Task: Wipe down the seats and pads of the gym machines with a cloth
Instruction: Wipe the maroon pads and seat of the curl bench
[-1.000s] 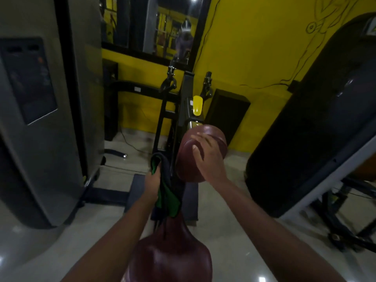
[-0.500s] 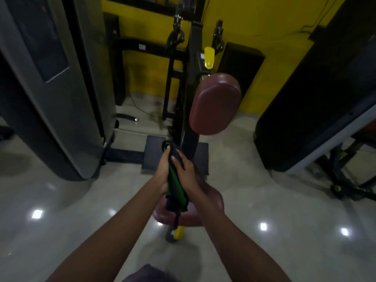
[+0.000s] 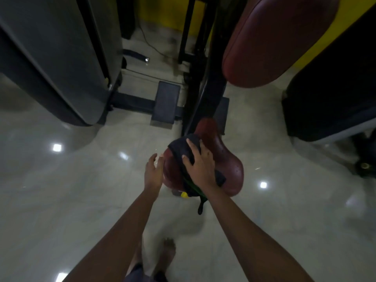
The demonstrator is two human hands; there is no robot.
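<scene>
A dark red machine seat sits low at the centre of the head view. A black cloth with a green strip lies spread over its left half. My right hand presses flat on the cloth, fingers spread. My left hand hovers with relaxed fingers at the seat's left edge, holding nothing. A dark red chest pad stands above the seat at the upper right on a black post.
A grey weight-stack housing stands at the left, and a black machine body at the right. Black footplates lie on the glossy tile floor. My bare feet show at the bottom.
My left hand let go of the cloth and my right hand took it down onto the seat. The view tilted downward toward the seat and floor.
</scene>
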